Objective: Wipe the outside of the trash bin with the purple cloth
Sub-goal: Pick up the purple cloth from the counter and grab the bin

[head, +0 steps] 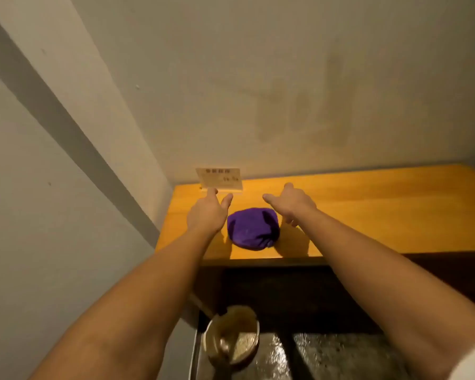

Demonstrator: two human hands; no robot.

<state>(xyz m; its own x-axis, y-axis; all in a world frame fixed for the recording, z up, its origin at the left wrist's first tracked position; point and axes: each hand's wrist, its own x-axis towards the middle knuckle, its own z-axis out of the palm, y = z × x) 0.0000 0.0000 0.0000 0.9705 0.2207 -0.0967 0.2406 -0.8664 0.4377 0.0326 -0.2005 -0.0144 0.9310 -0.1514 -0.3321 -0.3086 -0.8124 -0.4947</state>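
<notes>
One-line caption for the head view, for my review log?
Both hands, left hand and right hand, open and empty, flank the purple cloth on a wooden shelf; trash bin below.

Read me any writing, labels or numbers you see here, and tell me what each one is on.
Small card standing against the wall at the back of the wooden shelf: dark printed lines, too blurred to read.
Purple cloth, trash bin, walls: no text visible.
</notes>
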